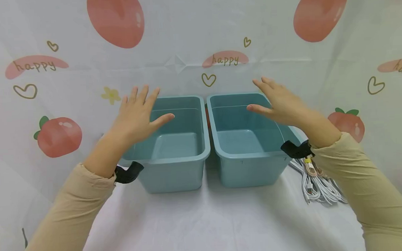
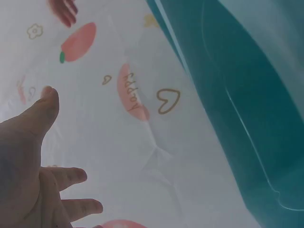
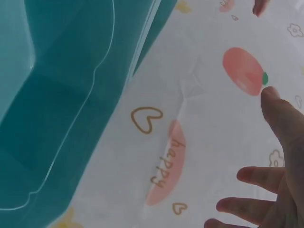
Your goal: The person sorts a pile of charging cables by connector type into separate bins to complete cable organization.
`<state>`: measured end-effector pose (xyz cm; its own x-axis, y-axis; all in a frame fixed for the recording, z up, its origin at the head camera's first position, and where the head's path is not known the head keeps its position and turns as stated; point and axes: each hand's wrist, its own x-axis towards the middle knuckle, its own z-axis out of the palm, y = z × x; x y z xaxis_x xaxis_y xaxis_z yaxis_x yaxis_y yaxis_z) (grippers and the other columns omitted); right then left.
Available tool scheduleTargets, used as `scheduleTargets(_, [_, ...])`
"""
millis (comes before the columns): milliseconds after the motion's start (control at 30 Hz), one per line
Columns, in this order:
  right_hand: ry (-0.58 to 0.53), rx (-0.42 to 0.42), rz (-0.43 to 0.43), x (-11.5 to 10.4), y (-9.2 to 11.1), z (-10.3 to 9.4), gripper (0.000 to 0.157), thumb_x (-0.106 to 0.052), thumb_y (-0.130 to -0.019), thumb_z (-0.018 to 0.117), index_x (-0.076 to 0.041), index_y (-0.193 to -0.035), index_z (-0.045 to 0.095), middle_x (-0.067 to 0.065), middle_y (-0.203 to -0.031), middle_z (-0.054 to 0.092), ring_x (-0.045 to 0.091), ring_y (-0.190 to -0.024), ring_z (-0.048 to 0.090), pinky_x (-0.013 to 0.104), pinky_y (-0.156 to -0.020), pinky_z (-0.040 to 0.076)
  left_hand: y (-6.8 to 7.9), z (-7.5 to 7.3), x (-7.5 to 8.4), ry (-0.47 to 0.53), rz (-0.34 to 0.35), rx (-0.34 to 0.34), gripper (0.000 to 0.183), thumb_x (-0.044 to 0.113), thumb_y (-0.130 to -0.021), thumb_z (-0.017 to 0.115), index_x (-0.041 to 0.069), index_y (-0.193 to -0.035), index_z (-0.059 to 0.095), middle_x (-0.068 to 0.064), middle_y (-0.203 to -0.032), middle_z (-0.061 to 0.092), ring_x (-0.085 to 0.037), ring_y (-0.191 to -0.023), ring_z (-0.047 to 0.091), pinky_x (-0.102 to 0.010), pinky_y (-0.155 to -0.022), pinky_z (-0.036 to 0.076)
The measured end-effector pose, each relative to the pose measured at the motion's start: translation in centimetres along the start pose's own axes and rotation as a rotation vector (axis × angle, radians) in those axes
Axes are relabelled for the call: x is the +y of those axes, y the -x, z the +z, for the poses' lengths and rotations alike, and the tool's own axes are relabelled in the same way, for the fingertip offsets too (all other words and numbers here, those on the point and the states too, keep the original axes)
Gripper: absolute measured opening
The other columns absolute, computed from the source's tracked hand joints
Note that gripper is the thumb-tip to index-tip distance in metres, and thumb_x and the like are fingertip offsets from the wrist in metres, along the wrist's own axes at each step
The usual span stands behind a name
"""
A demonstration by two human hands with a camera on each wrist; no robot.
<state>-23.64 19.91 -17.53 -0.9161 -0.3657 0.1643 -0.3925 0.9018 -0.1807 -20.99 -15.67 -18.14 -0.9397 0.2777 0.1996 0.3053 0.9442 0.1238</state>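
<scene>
Two blue-green plastic bins stand side by side. My left hand (image 1: 136, 115) is held above the left part of the left bin (image 1: 173, 160), fingers spread and holding nothing. Over the right part of the right bin (image 1: 246, 155) hovers my right hand (image 1: 282, 103), its fingers extended and thumb apart. Both bins look bare inside where I can see in. In the left wrist view, the left thumb and fingers (image 2: 76, 209) stretch out beside a bin wall. The right wrist view likewise has the right fingers (image 3: 247, 209) apart from the bin.
A bundle of white cables (image 1: 320, 189) lies on the table to the right of the right bin, partly behind the right sleeve. A white cloth (image 1: 181, 223) printed with fruit, hearts and "happy" covers the table and backdrop. Black straps (image 1: 129, 173) sit at both wrists.
</scene>
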Motion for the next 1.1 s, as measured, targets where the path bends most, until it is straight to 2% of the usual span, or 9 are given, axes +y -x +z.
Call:
scheduleTargets(267, [-0.117, 0.148, -0.023, 3.1, 3.0, 0.5, 0.064, -0.034, -0.092, 0.058, -0.007, -0.145, 0.032, 0.02, -0.149, 0.032, 0.041, -0.136, 0.031, 0.061, -0.106, 0.029, 2.8, 0.2, -1.9, 0.089, -0.002, 0.014, 0.085, 0.061, -0.091, 0.042, 0.007, -0.15, 0.015, -0.025, -0.155, 0.012, -0.045, -0.143, 0.005, -0.057, -0.116, 0.008])
scheduleTargets(433, [-0.191, 0.252, 0.044, 5.7, 5.2, 1.6, 0.051, -0.026, -0.093, 0.058, -0.003, -0.136, 0.044, 0.025, -0.138, 0.045, 0.046, -0.12, 0.047, 0.062, -0.095, 0.039, 4.7, 0.9, -3.4, 0.162, -0.054, 0.003, 0.084, 0.06, -0.09, 0.044, 0.007, -0.15, 0.017, -0.024, -0.155, 0.013, -0.042, -0.143, 0.011, -0.06, -0.113, 0.014])
scheduleTargets(600, [-0.226, 0.308, 0.109, 8.1, 7.3, 2.9, 0.045, -0.026, -0.093, 0.056, -0.002, -0.131, 0.049, 0.027, -0.128, 0.053, 0.045, -0.115, 0.051, 0.057, -0.092, 0.041, 6.2, 2.1, -4.7, 0.2, -0.093, 0.019, 0.081, 0.058, -0.091, 0.044, 0.007, -0.149, 0.02, -0.023, -0.153, 0.019, -0.044, -0.14, 0.018, -0.064, -0.109, 0.019])
scheduleTargets(767, [-0.222, 0.327, 0.141, 10.3, 9.1, 4.3, 0.044, -0.025, -0.093, 0.056, 0.0, -0.128, 0.051, 0.029, -0.122, 0.057, 0.047, -0.108, 0.054, 0.017, -0.088, 0.049, 7.4, 3.3, -5.6, 0.245, -0.122, 0.041, 0.078, 0.057, -0.091, 0.045, 0.006, -0.147, 0.025, -0.022, -0.151, 0.027, -0.044, -0.137, 0.025, -0.064, -0.106, 0.023])
scheduleTargets(867, [-0.217, 0.316, 0.151, 11.5, 10.1, 5.3, 0.045, -0.025, -0.093, 0.056, 0.003, -0.128, 0.05, 0.032, -0.122, 0.056, 0.049, -0.104, 0.054, 0.005, -0.076, 0.048, 8.0, 3.9, -5.9, 0.27, -0.141, 0.05, 0.077, 0.056, -0.091, 0.046, 0.006, -0.147, 0.027, -0.023, -0.149, 0.031, -0.045, -0.136, 0.027, -0.065, -0.104, 0.026])
scheduleTargets(933, [-0.228, 0.314, 0.164, 12.3, 10.7, 6.0, 0.045, -0.023, -0.093, 0.057, 0.005, -0.127, 0.05, 0.033, -0.122, 0.055, 0.043, -0.103, 0.056, 0.004, -0.074, 0.047, 8.4, 4.3, -6.1, 0.284, -0.156, 0.057, 0.076, 0.057, -0.091, 0.046, 0.007, -0.146, 0.029, -0.022, -0.148, 0.032, -0.044, -0.135, 0.028, -0.065, -0.103, 0.027])
scheduleTargets(1033, [-0.241, 0.307, 0.181, 13.3, 11.4, 7.0, 0.045, -0.022, -0.092, 0.058, 0.008, -0.125, 0.05, 0.034, -0.121, 0.054, 0.038, -0.1, 0.055, -0.009, -0.067, 0.032, 8.9, 4.9, -6.2, 0.31, -0.178, 0.073, 0.073, 0.056, -0.091, 0.047, 0.009, -0.146, 0.032, -0.021, -0.148, 0.034, -0.044, -0.135, 0.03, -0.066, -0.101, 0.028])
scheduleTargets(1067, [-0.247, 0.306, 0.187, 13.6, 11.7, 7.3, 0.045, -0.022, -0.092, 0.058, 0.009, -0.125, 0.05, 0.034, -0.121, 0.054, 0.028, -0.097, 0.059, -0.01, -0.068, 0.029, 9.0, 5.1, -6.3, 0.32, -0.185, 0.078, 0.073, 0.056, -0.091, 0.048, 0.011, -0.146, 0.033, -0.02, -0.148, 0.034, -0.043, -0.135, 0.03, -0.065, -0.101, 0.029])
scheduleTargets(1100, [-0.25, 0.3, 0.196, 13.9, 11.9, 7.6, 0.045, -0.021, -0.092, 0.058, 0.009, -0.125, 0.05, 0.035, -0.121, 0.054, 0.028, -0.097, 0.058, -0.01, -0.067, 0.03, 9.2, 5.3, -6.3, 0.33, -0.193, 0.08, 0.072, 0.056, -0.091, 0.048, 0.012, -0.146, 0.033, -0.019, -0.149, 0.034, -0.043, -0.136, 0.03, -0.066, -0.1, 0.029])
